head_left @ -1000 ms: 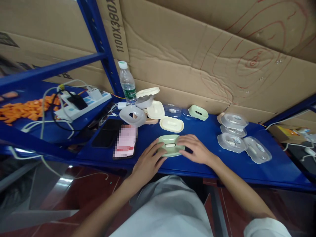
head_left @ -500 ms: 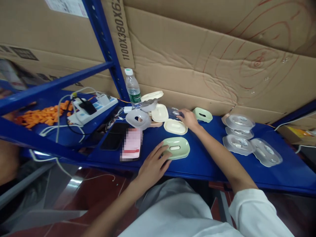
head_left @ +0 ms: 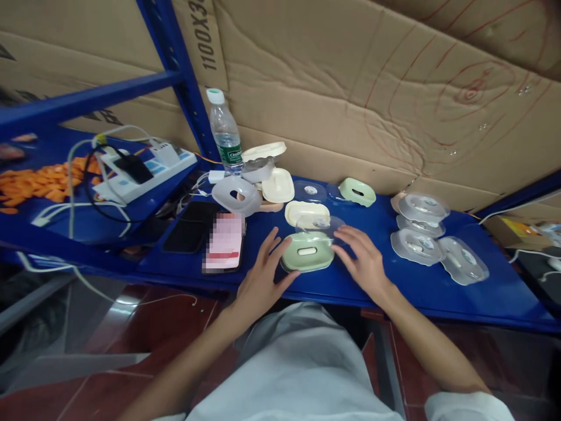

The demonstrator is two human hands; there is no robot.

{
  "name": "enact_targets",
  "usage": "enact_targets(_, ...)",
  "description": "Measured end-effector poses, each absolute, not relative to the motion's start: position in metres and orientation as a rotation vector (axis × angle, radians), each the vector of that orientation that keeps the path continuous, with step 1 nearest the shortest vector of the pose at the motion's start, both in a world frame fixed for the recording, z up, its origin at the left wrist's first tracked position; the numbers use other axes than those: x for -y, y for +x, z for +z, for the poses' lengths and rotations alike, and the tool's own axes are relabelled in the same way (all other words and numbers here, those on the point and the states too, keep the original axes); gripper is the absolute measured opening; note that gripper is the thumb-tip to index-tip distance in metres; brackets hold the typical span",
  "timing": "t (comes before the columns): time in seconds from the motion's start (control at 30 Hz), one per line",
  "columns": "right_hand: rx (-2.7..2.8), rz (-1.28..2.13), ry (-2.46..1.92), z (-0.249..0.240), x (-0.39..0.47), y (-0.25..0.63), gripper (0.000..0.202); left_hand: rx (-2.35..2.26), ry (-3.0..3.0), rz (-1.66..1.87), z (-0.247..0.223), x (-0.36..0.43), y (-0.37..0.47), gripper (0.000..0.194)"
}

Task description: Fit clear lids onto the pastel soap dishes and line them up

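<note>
A pale green oval dish (head_left: 308,260) with a slot and a white piece in its middle lies on the blue table. My left hand (head_left: 265,272) is at its left side, fingers spread. On the right, my right hand (head_left: 362,257) pinches the edge of a clear plastic cover (head_left: 326,224), which is tilted above the dish's back edge. Behind the cover sits a cream dish (head_left: 302,214). Another clear cover (head_left: 310,190) and a green piece with a dark slot (head_left: 358,192) lie further back.
Clear-covered containers (head_left: 418,245) are grouped at the right. A phone (head_left: 224,242), a black pad (head_left: 188,227), a grey lid (head_left: 235,196) and a water bottle (head_left: 228,140) stand left. Beyond the blue shelf post are a power strip (head_left: 153,175) and orange pieces (head_left: 48,184).
My right hand has come back from behind the cream dish toward the green dish, bringing a clear cover. My left hand has opened wider beside the dish. The view has shifted slightly.
</note>
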State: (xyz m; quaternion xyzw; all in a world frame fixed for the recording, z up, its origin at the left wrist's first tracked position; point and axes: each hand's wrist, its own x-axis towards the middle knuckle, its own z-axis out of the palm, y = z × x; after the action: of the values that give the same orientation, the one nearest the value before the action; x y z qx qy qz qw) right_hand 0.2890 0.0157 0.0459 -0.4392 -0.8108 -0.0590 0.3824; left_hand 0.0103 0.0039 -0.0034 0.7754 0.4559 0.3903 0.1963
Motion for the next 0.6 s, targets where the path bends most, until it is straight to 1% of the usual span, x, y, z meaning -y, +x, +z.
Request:
enact_targets(0.13,2.127,-0.096,-1.045,0.027,0.001,0.276,0.054,-1.272,2.192,1.078,-0.003,-0.004,0.011,0.073)
enact_targets(0.2,2.170,-0.069,-1.023,0.021,0.004,0.275,0.054,-1.263,2.218,1.060,-0.005,-0.004,0.010,0.067)
enact_targets(0.33,2.289,-0.031,-1.004,0.020,0.007,0.280,0.051,-1.262,2.239,1.037,-0.008,-0.003,0.009,0.054)
enact_targets(0.47,2.351,-0.076,-0.957,0.021,0.006,0.283,0.043,-1.250,2.238,1.090,-0.010,-0.005,0.009,0.051)
enact_targets(0.6,2.357,-0.124,-0.974,0.021,0.006,0.279,0.041,-1.241,2.230,1.108,-0.009,-0.006,0.010,0.048)
